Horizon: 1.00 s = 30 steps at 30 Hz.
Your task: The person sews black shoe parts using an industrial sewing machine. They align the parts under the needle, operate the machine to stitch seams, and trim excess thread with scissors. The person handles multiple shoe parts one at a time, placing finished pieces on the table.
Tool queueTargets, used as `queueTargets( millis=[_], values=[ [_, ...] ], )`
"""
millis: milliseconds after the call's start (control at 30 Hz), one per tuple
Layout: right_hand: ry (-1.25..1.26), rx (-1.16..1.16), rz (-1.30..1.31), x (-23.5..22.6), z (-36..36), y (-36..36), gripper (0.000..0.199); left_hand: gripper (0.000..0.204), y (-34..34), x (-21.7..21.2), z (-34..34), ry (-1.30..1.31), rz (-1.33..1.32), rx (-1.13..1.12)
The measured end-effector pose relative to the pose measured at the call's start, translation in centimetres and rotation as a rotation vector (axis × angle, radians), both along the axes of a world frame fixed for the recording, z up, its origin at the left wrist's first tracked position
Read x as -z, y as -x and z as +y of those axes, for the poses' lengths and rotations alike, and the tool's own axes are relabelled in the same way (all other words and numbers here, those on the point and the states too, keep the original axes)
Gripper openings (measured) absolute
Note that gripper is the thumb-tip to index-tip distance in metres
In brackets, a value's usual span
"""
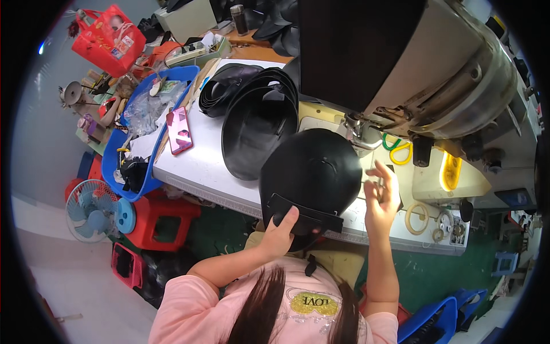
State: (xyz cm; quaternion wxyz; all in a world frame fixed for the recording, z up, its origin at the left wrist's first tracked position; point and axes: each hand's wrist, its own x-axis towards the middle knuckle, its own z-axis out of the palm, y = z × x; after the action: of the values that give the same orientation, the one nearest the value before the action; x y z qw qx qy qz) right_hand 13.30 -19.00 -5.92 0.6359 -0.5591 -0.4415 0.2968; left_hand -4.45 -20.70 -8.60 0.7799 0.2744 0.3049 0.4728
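A black, smooth, rounded shell piece (312, 163) with a flat strap across its near edge is held over the front edge of the white table. My left hand (279, 234) grips its near left edge, thumb on top and the other fingers hidden beneath. My right hand (382, 200) is raised just right of the piece, apart from it, thumb and forefinger bent but separated. Nothing shows in it. Behind the piece stands the metal foot area (364, 133) of a sewing machine (441, 86). More nested black shells (252, 135) lie to the left.
Scissors with yellow and green handles (401, 153) lie beside the machine. A phone (179, 131) rests at the table's left edge, next to a blue basket (109, 163) of scraps. A tape roll (416, 219) sits right. Below left are a red stool (163, 221) and a fan (91, 211).
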Motion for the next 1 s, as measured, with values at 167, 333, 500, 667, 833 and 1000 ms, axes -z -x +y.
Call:
queueTargets(
  millis=[167,333,500,667,833,1000],
  values=[
    [-0.105,-0.238,-0.003,1.8,-2.6,0.3,0.009,0.033,-0.2,-0.4,0.4,-0.047,-0.094,-0.114],
    [0.099,-0.271,0.085,1.4,-3.1,2.0,0.005,0.036,-0.5,-0.3,0.4,-0.001,-0.073,-0.159],
    [0.185,-0.234,0.095,1.1,-3.2,2.9,0.005,0.040,-0.6,-0.7,1.1,0.171,-0.120,-0.147],
    [0.253,-0.192,0.146,1.1,-3.4,3.3,0.007,0.044,-0.8,0.6,1.1,0.140,-0.079,-0.131],
    [0.305,-0.172,0.193,1.1,-3.0,3.2,0.009,0.044,-0.7,0.4,1.2,0.125,-0.100,-0.104],
    [0.232,-0.107,0.005,2.1,-2.8,2.8,0.017,0.045,-0.7,0.8,1.4,0.133,-0.120,-0.087]
  ],
)
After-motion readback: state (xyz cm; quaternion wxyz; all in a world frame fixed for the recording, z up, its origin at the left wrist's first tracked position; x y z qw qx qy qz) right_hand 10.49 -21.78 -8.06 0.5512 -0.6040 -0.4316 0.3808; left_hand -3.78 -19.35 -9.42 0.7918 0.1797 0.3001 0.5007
